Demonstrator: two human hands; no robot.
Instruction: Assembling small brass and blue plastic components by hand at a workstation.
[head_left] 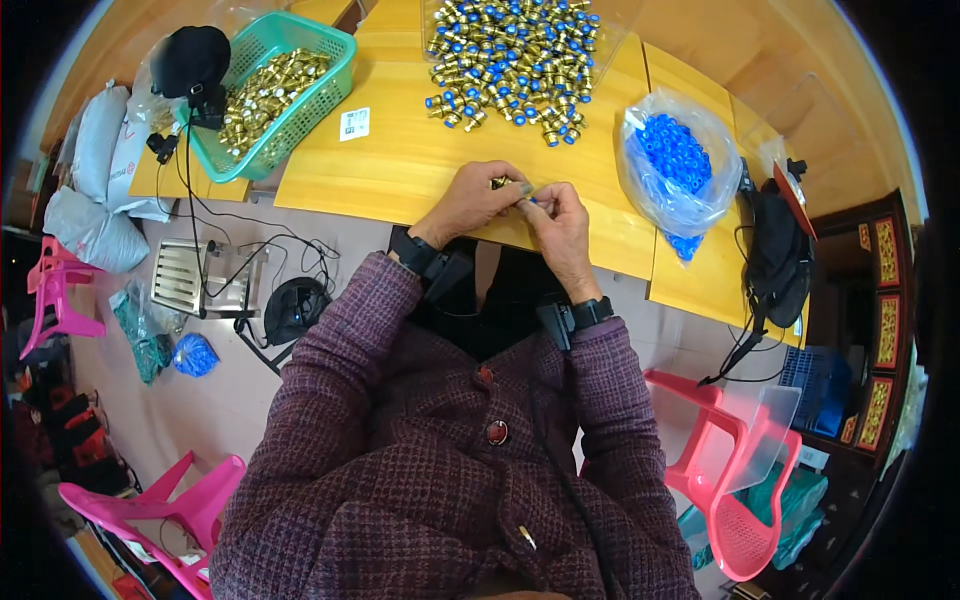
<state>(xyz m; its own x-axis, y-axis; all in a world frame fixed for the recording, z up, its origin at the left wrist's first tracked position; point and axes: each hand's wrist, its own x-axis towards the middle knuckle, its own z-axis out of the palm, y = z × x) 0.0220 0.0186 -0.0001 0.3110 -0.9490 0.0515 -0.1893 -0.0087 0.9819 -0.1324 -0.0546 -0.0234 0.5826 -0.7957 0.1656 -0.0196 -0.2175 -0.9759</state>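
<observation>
Just over the table's near edge, my two hands meet with their fingertips together. My left hand is closed around a small brass fitting, mostly hidden by the fingers. My right hand pinches a small blue ring against the end of that fitting; only a speck of blue shows. Beyond the hands lies a heap of brass fittings with blue rings. To the right, a clear plastic bag holds loose blue rings. A green basket at the left contains plain brass fittings.
The yellow wooden table spans the front. A white label lies beside the basket. A black cap and cables sit at the left, a black bag at the right edge. Pink chairs and sacks stand around.
</observation>
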